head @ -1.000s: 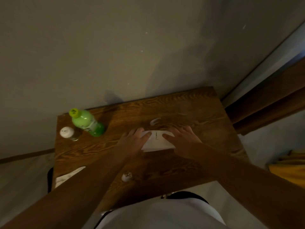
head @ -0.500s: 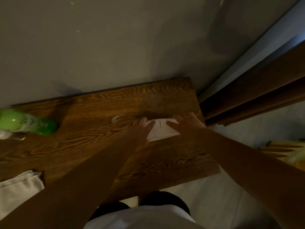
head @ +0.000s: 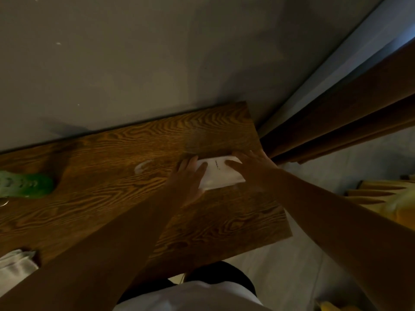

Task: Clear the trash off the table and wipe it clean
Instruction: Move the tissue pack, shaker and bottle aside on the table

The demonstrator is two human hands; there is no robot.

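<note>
A folded white tissue [head: 219,175] lies flat on the brown wooden table [head: 112,176], close to its right edge. My left hand [head: 187,179] presses on the tissue's left side with fingers spread. My right hand [head: 253,168] presses on its right side, fingers flat and reaching toward the table's right edge. Left of the tissue a pale wet smear [head: 142,167] shows on the wood. A green plastic bottle [head: 25,184] lies at the far left edge of the view.
A crumpled white napkin [head: 14,267] lies at the table's near left corner. A grey wall backs the table. Brown wooden boards [head: 336,122] lean at the right, and a yellow object [head: 395,198] sits on the floor beyond.
Both hands have slid the tissue to the right across the table, toward its right edge. The view has swung right, so the bottle sits at the left border.
</note>
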